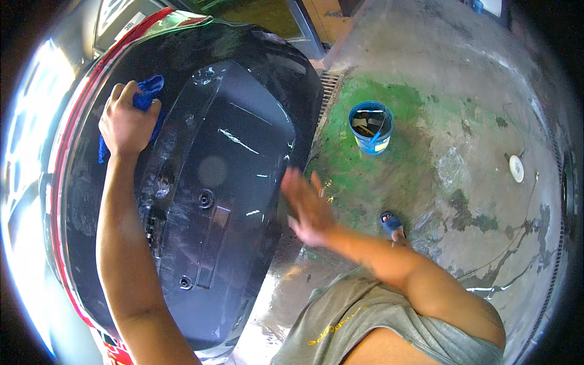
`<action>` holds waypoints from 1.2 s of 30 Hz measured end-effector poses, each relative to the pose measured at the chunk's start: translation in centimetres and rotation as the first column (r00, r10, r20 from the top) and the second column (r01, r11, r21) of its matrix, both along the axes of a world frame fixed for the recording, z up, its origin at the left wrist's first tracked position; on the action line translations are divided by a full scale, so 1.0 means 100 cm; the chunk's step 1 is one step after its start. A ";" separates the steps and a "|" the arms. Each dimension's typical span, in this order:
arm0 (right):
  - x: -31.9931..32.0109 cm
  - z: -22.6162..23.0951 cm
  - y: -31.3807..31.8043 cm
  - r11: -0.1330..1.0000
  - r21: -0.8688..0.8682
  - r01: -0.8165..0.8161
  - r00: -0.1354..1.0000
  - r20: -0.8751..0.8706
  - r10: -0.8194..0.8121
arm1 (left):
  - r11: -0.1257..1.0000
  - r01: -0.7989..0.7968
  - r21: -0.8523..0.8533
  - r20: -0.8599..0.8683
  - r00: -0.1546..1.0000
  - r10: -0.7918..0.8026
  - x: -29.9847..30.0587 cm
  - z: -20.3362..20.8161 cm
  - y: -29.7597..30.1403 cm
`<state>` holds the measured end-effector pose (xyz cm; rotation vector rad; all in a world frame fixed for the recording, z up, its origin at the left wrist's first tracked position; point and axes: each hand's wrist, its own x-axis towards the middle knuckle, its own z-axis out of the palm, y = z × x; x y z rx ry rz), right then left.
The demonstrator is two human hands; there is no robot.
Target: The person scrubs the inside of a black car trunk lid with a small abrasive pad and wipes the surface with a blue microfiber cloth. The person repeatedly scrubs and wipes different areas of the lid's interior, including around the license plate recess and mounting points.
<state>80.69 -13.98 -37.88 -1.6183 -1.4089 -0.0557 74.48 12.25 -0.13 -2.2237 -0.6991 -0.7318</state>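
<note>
My left hand [126,121] is closed round a crumpled blue cloth [148,91] and presses it on the far left part of a dark car tailgate [243,115]. The panel carries pale scuffs and scratches, and two round fittings sit beside a rectangular recess. At the tailgate's right edge, my right hand [309,210] is slightly blurred, fingers stretched out and thumb apart, with nothing in it. Whether it touches the edge I cannot tell.
A blue bucket [371,145] with tools in it stands on the green-stained concrete floor [420,164]. A drain grate [329,91] runs beside the car. One foot in a blue sandal [388,222] shows below. A white disc [516,168] and a thin cable lie at the right.
</note>
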 end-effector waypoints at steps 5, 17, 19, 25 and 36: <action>0.153 0.025 0.081 0.977 -0.032 0.210 0.887 -0.414 -0.205 | 0.997 0.068 -0.035 -0.002 0.998 -0.068 0.054 -0.002 0.014; 0.230 0.022 0.131 0.953 0.028 0.301 0.855 -0.451 -0.257 | 0.996 0.026 -0.081 0.053 0.998 -0.022 0.134 -0.011 0.050; 0.165 0.012 0.096 0.973 0.122 0.196 0.885 -0.448 -0.122 | 0.998 0.036 -0.057 0.085 0.996 -0.031 0.138 -0.021 0.052; 0.259 0.012 0.133 0.978 0.055 0.199 0.867 -0.476 -0.150 | 0.992 0.115 -0.047 0.058 0.992 -0.113 0.160 -0.038 0.039; 0.179 0.016 0.022 0.996 -0.025 -0.085 0.995 -0.047 0.084 | 0.961 0.275 0.020 0.107 0.955 -0.275 0.143 -0.022 0.049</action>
